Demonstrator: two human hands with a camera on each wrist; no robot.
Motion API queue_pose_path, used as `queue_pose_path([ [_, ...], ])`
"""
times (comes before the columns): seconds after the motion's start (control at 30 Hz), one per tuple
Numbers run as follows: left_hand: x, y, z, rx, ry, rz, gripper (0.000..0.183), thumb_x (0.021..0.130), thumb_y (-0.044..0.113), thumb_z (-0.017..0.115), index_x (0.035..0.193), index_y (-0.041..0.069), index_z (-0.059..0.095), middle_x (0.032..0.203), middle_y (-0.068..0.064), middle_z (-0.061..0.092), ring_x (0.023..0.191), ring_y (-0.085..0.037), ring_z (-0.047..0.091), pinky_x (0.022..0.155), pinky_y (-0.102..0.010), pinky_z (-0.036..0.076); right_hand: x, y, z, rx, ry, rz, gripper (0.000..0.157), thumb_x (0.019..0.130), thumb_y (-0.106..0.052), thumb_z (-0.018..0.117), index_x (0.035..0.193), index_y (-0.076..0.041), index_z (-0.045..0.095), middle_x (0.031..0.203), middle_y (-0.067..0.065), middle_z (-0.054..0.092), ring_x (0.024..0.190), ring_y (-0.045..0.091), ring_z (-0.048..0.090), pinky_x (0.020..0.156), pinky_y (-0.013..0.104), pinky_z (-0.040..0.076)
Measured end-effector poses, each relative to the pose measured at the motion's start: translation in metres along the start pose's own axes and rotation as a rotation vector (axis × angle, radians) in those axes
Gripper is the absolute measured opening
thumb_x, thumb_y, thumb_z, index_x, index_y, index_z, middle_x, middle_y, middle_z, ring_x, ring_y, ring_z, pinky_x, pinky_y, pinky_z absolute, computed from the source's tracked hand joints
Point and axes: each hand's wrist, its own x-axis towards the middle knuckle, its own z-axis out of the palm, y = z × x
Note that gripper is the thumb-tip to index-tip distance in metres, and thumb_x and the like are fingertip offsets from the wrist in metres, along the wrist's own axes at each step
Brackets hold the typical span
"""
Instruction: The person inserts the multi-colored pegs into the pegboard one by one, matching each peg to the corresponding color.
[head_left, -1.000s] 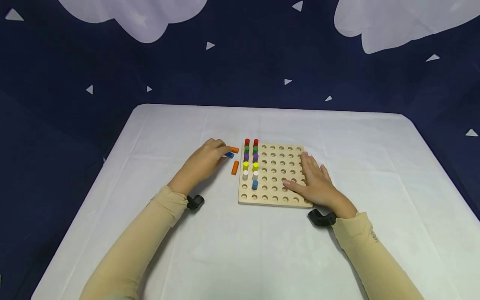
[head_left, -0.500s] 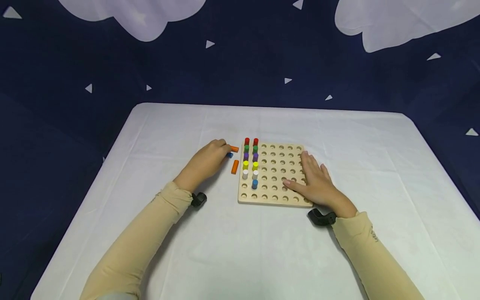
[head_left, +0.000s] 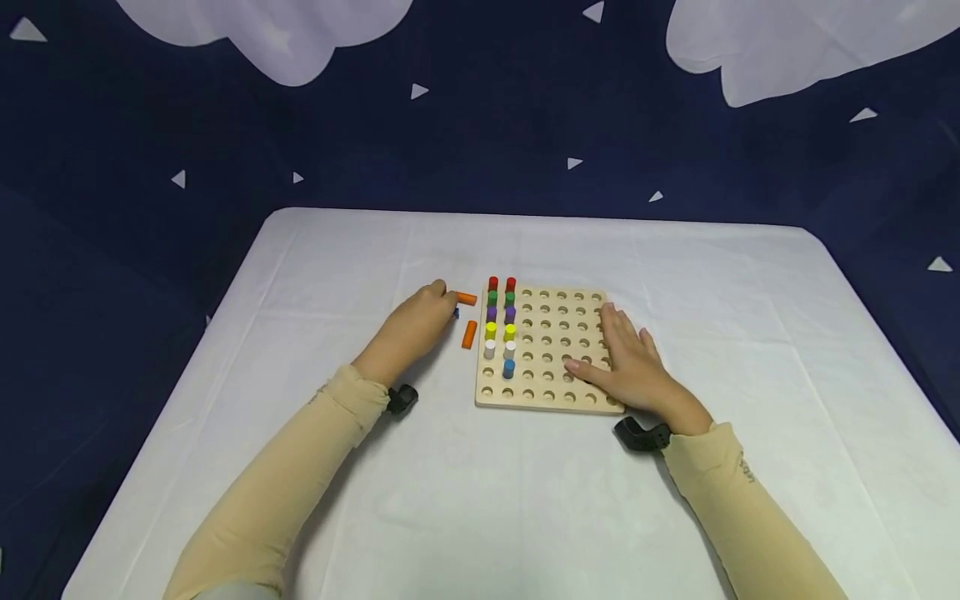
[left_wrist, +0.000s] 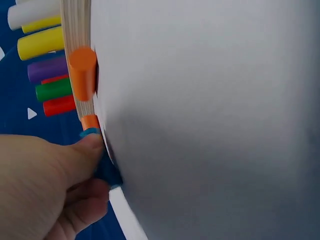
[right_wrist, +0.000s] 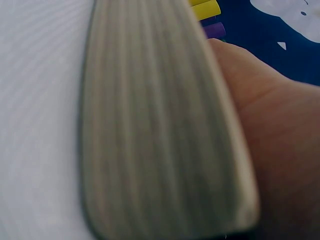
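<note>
Left of a wooden peg board (head_left: 540, 406), my left hand (head_left: 418, 327) pinches a blue peg (left_wrist: 108, 171) between thumb and fingers, low by the white table. In the head view that peg is mostly hidden by the hand. One orange peg (head_left: 466, 298) lies just beyond my fingertips, and a second orange peg (head_left: 468, 335) lies nearer, by the board's left edge. My right hand (head_left: 633, 375) rests on the board's right side, fingers extended and thumb over the holes. Another blue peg (head_left: 509, 369) stands in the second column.
Two columns at the board's left hold upright pegs in pairs: red (head_left: 511, 284), green, purple, yellow (head_left: 491, 331) and white (head_left: 490, 349). Holes without pegs fill the other columns. A white cloth (head_left: 480, 500) covers the table, and a dark blue backdrop (head_left: 480, 125) hangs behind.
My left hand has shifted slightly right and closed in over the blue peg, which now shows less in the head view. My right hand and the board stay put.
</note>
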Motion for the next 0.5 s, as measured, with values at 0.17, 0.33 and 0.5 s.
queue_pose_path([
  [0.17, -0.011, 0.006, -0.005, -0.150, -0.018, -0.035, 0.029, 0.103, 0.017, 0.055, 0.121, -0.005, 0.060, 0.111, -0.016, 0.062, 0.098, -0.024, 0.065, 0.086, -0.034, 0.057, 0.000, -0.002, -0.001, -0.008, -0.009, 0.000, 0.114, 0.088, -0.073, 0.052, 0.156, -0.012, -0.016, 0.166, 0.010, -0.014, 0.154, 0.033, -0.010, 0.120, 0.061, -0.010],
  [0.33, -0.023, 0.011, -0.009, -0.478, -0.030, -0.110, 0.023, 0.103, 0.023, 0.054, 0.114, 0.004, 0.060, 0.106, -0.008, 0.062, 0.093, -0.019, 0.059, 0.081, -0.033, 0.052, 0.000, -0.002, -0.002, -0.008, -0.005, -0.005, 0.115, 0.088, -0.072, 0.053, 0.156, -0.012, -0.017, 0.166, 0.010, -0.013, 0.155, 0.034, -0.009, 0.120, 0.061, -0.010],
  [0.5, -0.032, 0.015, -0.007, -0.709, 0.036, -0.116, 0.019, 0.096, 0.022, 0.066, 0.107, 0.007, 0.066, 0.099, -0.001, 0.066, 0.089, -0.014, 0.061, 0.080, -0.030, 0.053, -0.001, -0.001, -0.002, -0.009, -0.005, -0.006, 0.114, 0.089, -0.072, 0.052, 0.156, -0.012, -0.018, 0.166, 0.010, -0.013, 0.154, 0.034, -0.009, 0.120, 0.062, -0.010],
])
